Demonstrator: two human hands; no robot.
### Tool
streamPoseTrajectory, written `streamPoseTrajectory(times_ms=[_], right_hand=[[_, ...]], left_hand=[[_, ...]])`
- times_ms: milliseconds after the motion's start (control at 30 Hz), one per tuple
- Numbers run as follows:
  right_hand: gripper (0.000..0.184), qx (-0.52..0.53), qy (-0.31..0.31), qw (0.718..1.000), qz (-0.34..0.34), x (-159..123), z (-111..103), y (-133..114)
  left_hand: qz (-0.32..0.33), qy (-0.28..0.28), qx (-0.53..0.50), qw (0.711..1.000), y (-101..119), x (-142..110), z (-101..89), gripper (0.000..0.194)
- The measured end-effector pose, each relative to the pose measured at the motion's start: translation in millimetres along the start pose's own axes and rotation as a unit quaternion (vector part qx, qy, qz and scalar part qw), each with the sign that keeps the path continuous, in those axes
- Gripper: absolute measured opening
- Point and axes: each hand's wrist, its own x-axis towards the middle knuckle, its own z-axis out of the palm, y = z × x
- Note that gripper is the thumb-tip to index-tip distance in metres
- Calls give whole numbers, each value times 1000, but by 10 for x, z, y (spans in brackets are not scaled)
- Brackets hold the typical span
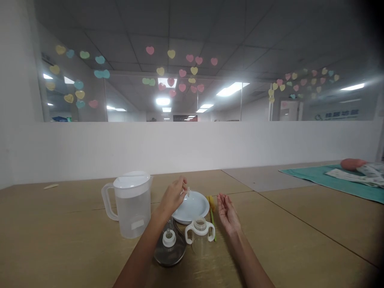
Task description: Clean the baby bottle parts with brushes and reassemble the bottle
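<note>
My left hand (174,195) is raised over the near rim of a white plate (193,206), its fingers pinched on a small pale object too small to name. My right hand (226,212) hovers open, palm turned inward, just right of the plate and empty. A clear baby bottle with white handles (200,232) stands between my forearms. Beside it a white bottle nipple (169,239) sits on a round glass lid (169,252). A thin yellow-and-green brush (212,214) lies between the plate and my right hand.
A clear plastic jug with a white lid (132,206) stands left of my left arm on the wooden table (300,240). A teal mat with patterned cloth and an orange object (351,176) lies far right. A white partition runs behind.
</note>
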Motion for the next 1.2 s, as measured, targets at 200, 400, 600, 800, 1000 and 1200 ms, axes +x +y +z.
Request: streamPoseTrajectory(times_ms=[200,400,600,800,1000,1200], right_hand=[[21,-18,-15,1000,-9,-5,16,14],[23,-41,-38,998,-10,-60,85,55],[32,-86,-67,994,13,-150,159,156],[31,-91,-62,994,-1,-140,137,162],[29,-104,-67,992,-5,-122,137,157],[28,-124,-93,988,-3,-153,170,161]], left_hand=[[-12,-20,30,999,27,7,-11,18],[-23,-55,80,995,99,-8,7,16],[-28,-95,118,988,172,0,93,17],[-6,-104,144,984,243,-9,167,12],[-25,-124,173,977,264,-3,139,16],[-57,-133,198,970,240,5,76,20]])
